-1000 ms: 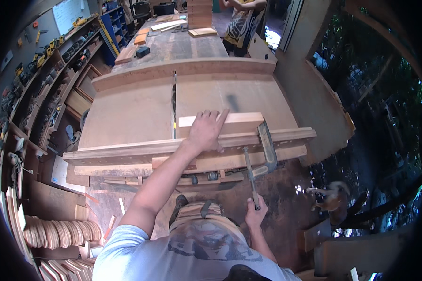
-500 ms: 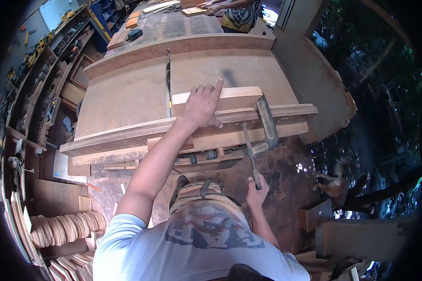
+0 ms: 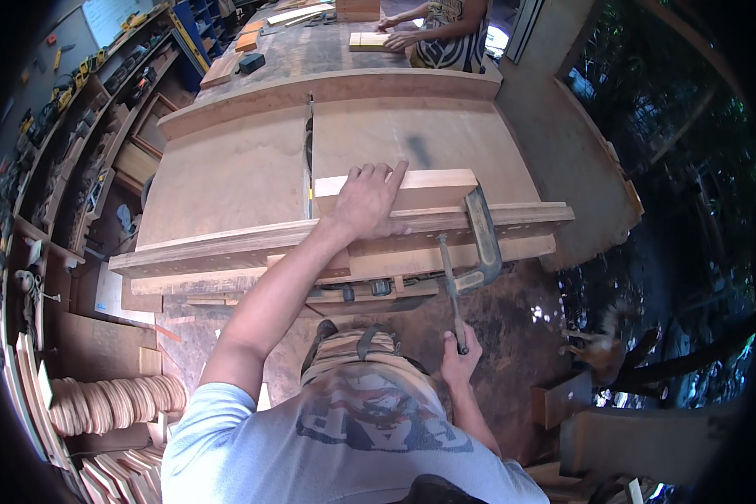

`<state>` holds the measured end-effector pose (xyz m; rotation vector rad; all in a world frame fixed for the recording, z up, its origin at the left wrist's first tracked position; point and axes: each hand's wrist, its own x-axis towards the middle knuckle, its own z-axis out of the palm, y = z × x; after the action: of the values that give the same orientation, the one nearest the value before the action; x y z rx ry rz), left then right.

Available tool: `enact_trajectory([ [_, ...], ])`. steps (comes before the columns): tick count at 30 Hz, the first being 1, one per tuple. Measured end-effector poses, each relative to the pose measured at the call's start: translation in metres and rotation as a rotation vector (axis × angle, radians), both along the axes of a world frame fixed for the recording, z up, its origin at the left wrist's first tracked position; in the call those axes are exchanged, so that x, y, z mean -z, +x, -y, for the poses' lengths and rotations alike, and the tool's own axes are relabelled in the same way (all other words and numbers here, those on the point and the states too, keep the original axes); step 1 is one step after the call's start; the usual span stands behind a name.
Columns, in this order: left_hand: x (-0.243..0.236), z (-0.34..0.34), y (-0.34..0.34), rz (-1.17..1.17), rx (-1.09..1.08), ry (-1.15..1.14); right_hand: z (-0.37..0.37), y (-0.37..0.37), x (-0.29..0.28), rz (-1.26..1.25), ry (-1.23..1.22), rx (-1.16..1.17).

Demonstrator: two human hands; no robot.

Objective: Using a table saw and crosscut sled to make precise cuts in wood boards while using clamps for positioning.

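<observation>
Two grips — left grip (image 3: 368,202) clasped over block (image 3: 437,185) and rail (image 3: 529,217); right grip (image 3: 461,351) curled round near end of clamp (image 3: 484,227), frame ahead — likely heavy, stiff, best held there; block probably rigid, light.

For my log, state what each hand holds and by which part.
Right hand: the clamp, by the near end of its screw. Left hand: the wooden block, near its left end, against the rail.
</observation>
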<state>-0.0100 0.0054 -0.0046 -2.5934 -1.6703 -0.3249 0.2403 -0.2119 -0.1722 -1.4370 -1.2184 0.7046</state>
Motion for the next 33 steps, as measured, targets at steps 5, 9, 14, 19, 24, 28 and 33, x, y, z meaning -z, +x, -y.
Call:
enact_trajectory([
  [5,0.002,-0.002,-0.005,0.055,0.033,0.007,-0.002,0.004,0.007,0.071,0.081,-0.013],
  [9,0.008,-0.001,-0.003,0.008,0.043,0.059,0.003,0.004,-0.002,-0.03,-0.095,-0.02],
  [14,0.004,-0.001,-0.006,0.071,0.04,0.038,0.0,0.006,-0.003,0.006,-0.116,-0.027],
  [19,-0.003,-0.016,-0.023,0.292,0.129,-0.096,-0.002,0.005,0.008,0.052,0.005,-0.017],
  [24,-0.026,-0.064,-0.053,0.517,0.037,0.119,-0.001,0.004,0.015,0.041,0.031,-0.003],
  [28,-0.05,-0.121,-0.073,0.398,-0.013,0.428,-0.003,0.005,0.017,0.123,0.103,0.008],
  [33,-0.057,-0.178,-0.052,-0.101,0.117,0.721,0.006,0.005,0.014,-0.033,-0.148,0.076],
])
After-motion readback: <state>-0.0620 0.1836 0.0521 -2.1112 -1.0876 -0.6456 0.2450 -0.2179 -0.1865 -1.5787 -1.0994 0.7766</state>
